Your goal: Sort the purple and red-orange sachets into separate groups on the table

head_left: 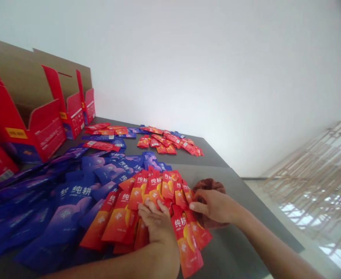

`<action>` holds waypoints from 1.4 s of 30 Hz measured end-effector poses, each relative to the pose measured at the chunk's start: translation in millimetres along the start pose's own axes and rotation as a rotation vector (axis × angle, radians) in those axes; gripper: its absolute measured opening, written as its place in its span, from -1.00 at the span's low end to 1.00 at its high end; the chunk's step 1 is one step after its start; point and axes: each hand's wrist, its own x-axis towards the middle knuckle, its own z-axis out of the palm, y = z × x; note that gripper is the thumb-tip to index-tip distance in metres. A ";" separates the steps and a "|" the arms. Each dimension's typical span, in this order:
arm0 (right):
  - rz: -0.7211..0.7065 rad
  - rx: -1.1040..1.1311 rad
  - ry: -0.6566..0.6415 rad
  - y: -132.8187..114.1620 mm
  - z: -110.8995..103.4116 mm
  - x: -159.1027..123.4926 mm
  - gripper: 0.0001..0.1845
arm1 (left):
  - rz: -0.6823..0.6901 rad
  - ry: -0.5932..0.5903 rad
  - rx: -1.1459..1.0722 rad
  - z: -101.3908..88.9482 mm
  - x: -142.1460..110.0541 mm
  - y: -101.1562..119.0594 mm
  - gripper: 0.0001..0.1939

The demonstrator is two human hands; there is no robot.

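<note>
Red packets (187,244) are lying fanned and overlapping near the front of the desk (231,252), their left side apparently being propped by the blue packets (68,217). The left hand (155,219) is spreading its fingers flat over them, seemingly steadying the loose pile. And the right hand (213,205) is curling at their right side, by a brown thing (212,185); whether it's gripping anything, I can't tell. Boxes (49,131) are standing open along the left edge.

Packets (120,205) lie heaped on the desk (231,248), open boxes (46,131) stand behind them at left, and more packets lie farther back.
</note>
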 end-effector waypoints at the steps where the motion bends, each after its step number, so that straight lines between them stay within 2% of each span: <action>1: -0.001 0.049 0.026 3.7 -0.8 0.9 -0.53 | 0.020 -0.014 0.002 -4.1 -1.4 -3.4 -0.49; 3: 0.061 0.144 0.163 15.4 -6.8 14.2 -0.55 | 0.043 -0.029 0.015 -10.2 -3.6 -8.5 -0.48; 7: 0.247 0.348 0.735 40.7 -18.5 58.8 -0.51 | 0.025 0.005 0.037 -11.0 -4.4 -10.0 -0.49; 8: 0.272 0.399 0.838 44.3 -17.4 68.2 -0.51 | 0.016 0.023 0.038 -9.4 -4.1 -9.2 -0.49; 10: 0.286 0.473 0.903 46.4 -8.5 80.7 -0.51 | -0.002 0.061 0.035 -5.1 -3.5 -7.5 -0.51; 12: 0.251 0.509 0.810 42.4 6.5 83.4 -0.56 | -0.017 0.100 0.032 -0.3 -2.9 -5.9 -0.53; 14: 0.154 0.481 0.597 35.4 21.8 76.4 -0.66 | -0.023 0.133 0.027 4.9 -1.9 -3.8 -0.54; 16: 0.014 0.355 0.352 29.0 32.0 62.1 -0.72 | -0.044 0.142 0.031 10.5 -0.4 -0.5 -0.54; 18: -0.127 0.189 0.185 25.4 35.8 45.0 -0.60 | -0.071 0.144 0.040 16.4 1.4 4.2 -0.54; 20: -0.224 0.088 0.118 24.9 35.1 29.7 -0.43 | -0.089 0.149 0.031 21.5 3.0 9.3 -0.54; 22: -0.288 0.063 0.078 26.4 32.0 19.3 -0.37 | -0.091 0.160 0.010 25.2 4.2 13.5 -0.53; 25: -0.362 0.148 0.016 30.4 23.6 14.3 -0.48 | -0.110 0.157 0.020 27.9 5.1 16.9 -0.54; 27: -0.368 0.311 -0.045 35.7 14.3 18.5 -0.56 | -0.120 0.145 0.034 27.5 5.5 16.9 -0.54; 29: -0.313 0.496 -0.056 43.7 2.6 29.4 -0.65 | -0.121 0.136 0.037 24.8 5.3 14.5 -0.54; 32: -0.181 0.589 0.102 55.6 -10.5 55.8 -0.75 | -0.079 0.142 0.031 15.3 3.5 6.1 -0.55; 34: -0.108 0.440 0.220 56.6 -8.5 73.4 -0.81 | -0.051 0.138 0.028 7.2 1.6 -0.5 -0.53; 37: -0.133 0.052 0.214 44.1 14.3 86.2 -0.83 | -0.041 0.104 0.024 0.6 -0.2 -4.5 -0.51; 40: -0.161 -0.201 0.228 28.4 41.4 79.4 -0.80 | -0.050 0.104 0.008 6.5 0.4 1.8 -0.54; 42: -0.157 -0.224 0.282 25.4 48.6 70.5 -0.76 | -0.075 0.131 0.016 14.3 1.4 8.4 -0.54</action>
